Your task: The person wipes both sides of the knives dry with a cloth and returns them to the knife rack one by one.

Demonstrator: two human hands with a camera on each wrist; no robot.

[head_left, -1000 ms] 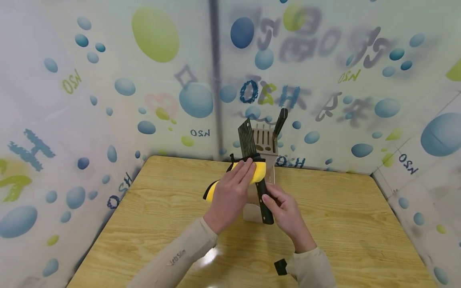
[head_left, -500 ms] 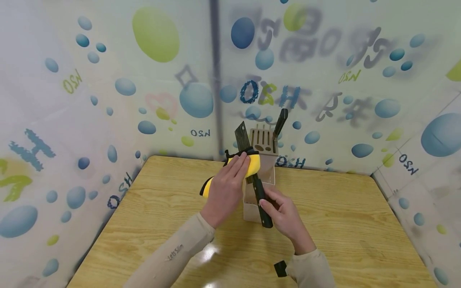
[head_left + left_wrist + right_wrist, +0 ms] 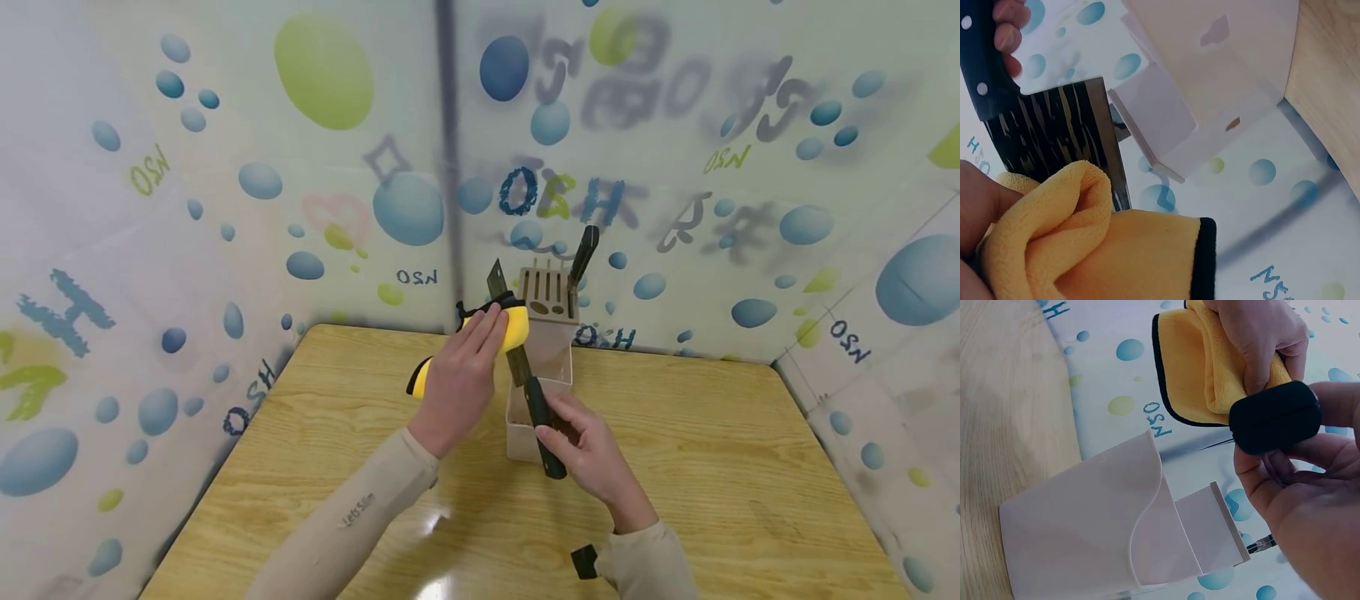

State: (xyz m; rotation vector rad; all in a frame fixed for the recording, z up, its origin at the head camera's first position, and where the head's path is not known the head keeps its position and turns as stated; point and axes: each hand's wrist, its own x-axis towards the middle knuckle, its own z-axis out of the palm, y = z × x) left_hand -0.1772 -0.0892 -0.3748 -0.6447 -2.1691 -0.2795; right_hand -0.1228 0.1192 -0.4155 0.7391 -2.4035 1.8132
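My right hand [image 3: 596, 454] grips the black riveted handle of a cleaver [image 3: 542, 425], which slants up and to the left in the head view. In the left wrist view its broad, dark-streaked blade shows. My left hand [image 3: 457, 383] holds a yellow cloth [image 3: 516, 327] with black edging, folded against the blade. The blade's tip pokes out above the cloth; its middle is covered. In the left wrist view the cloth [image 3: 1141, 253] bunches over the lower blade, beside the thumb. Behind the cleaver stands a pale knife block [image 3: 551, 321].
A black-handled knife [image 3: 585, 254] stands in the block's right side. The block's top has several slots, and a lower open compartment [image 3: 523, 442] faces me. Around lies the wood-grain table [image 3: 697, 450], backed by bubble-patterned walls [image 3: 637, 167]. A small black object [image 3: 584, 561] sits at my right sleeve.
My left hand and the cloth have slid left and up along the blade, uncovering the part near the handle. The cleaver leans further left and its blade has turned more edge-on.
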